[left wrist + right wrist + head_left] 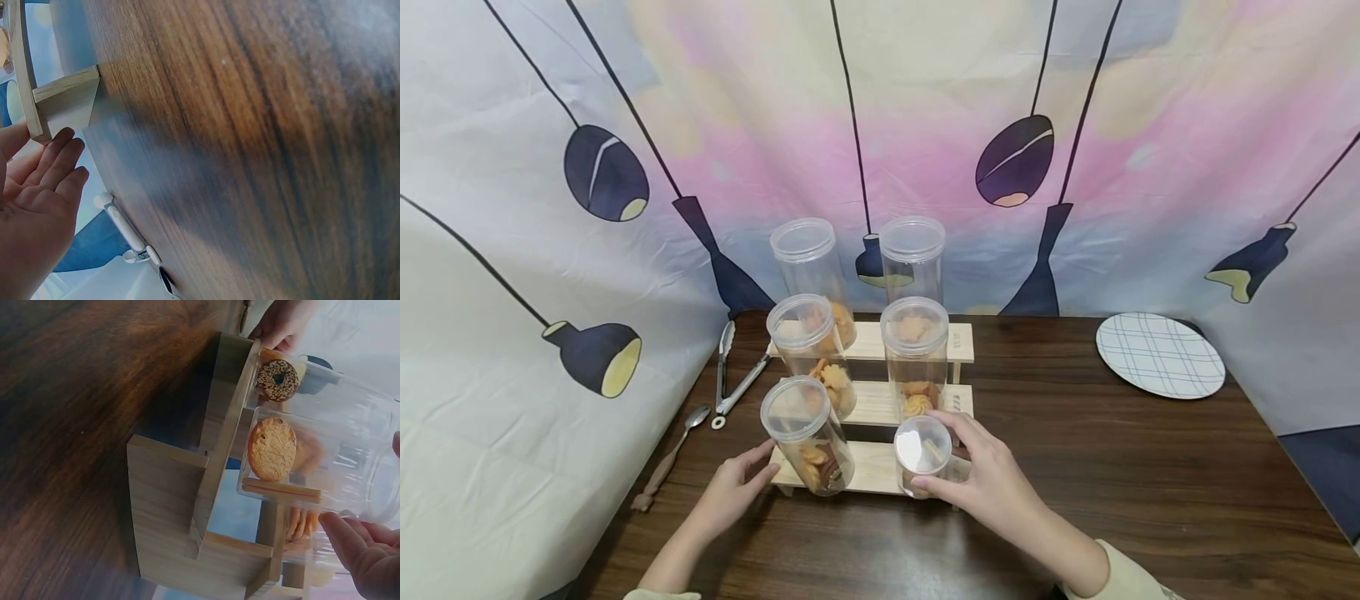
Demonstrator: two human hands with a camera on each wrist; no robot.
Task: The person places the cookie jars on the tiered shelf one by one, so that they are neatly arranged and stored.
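Note:
A three-tiered wooden rack (868, 468) carries several clear cookie jars with lids. My left hand (735, 486) grips the left end of the lowest shelf; in the left wrist view its fingertips (75, 147) bend against the board's end. At the front right, my right hand (992, 475) holds a clear jar (922, 454) near its lid, thumb and fingers on opposite sides. An oval cookie (272, 449) and a wafer stick (281, 490) show inside this jar in the right wrist view. A leaning jar (805, 433) with cookies, one a sprinkled ring (277, 380), stands at the front left.
Metal tongs (737, 392) and a spoon (670, 458) lie left of the rack on the dark wooden table (1075, 467). A checked white plate (1161, 356) lies at the back right. Taller jars (913, 267) stand on the upper tiers before a patterned cloth (910, 108).

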